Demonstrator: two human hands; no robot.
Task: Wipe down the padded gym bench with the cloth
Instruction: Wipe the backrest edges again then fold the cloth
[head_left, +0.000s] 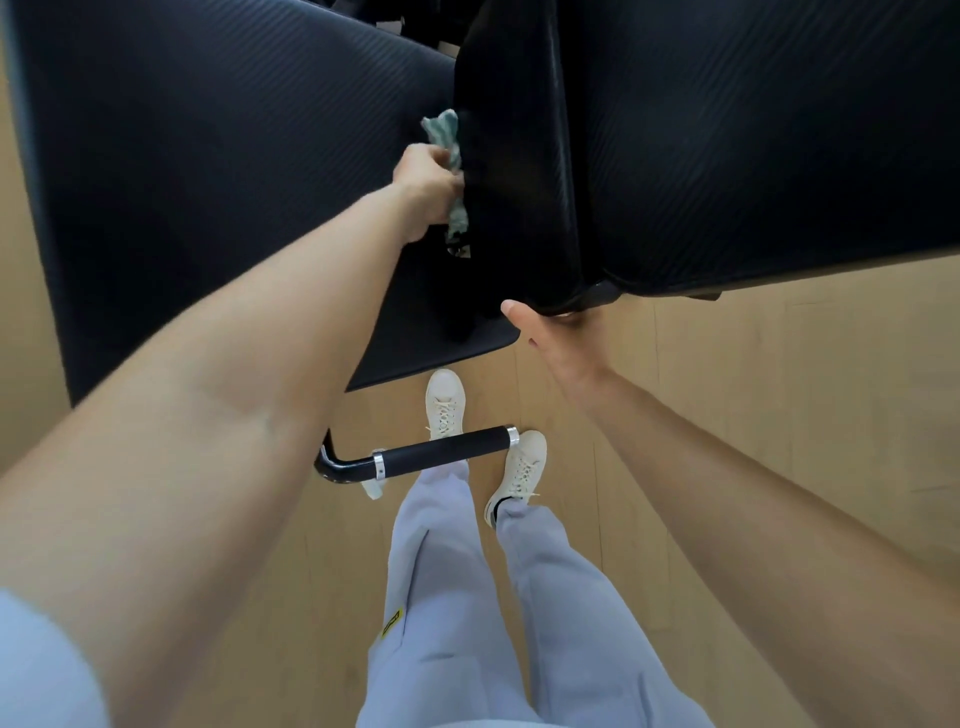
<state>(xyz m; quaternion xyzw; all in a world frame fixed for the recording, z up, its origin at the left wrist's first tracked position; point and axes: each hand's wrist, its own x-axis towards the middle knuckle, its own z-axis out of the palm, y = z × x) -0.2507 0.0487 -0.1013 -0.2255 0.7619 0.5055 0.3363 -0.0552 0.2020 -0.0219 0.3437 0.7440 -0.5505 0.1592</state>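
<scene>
Half the right grip (558, 340) hides under bench (727, 156); left grip (423, 182) holds cloth (445, 129).

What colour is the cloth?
The cloth is pale green with white mottling; the head view shows it, gripped in the left hand.

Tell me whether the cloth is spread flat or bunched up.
Bunched up: the left hand grips the cloth in a wad, crumpled ends sticking out above and below the fist.

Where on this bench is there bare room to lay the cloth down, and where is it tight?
Bare: the left pad, left of the left hand and cloth; also the top of the right pad, beyond the right hand at its near corner. Crowded: between the pads, where the left hand grips the cloth.
</scene>
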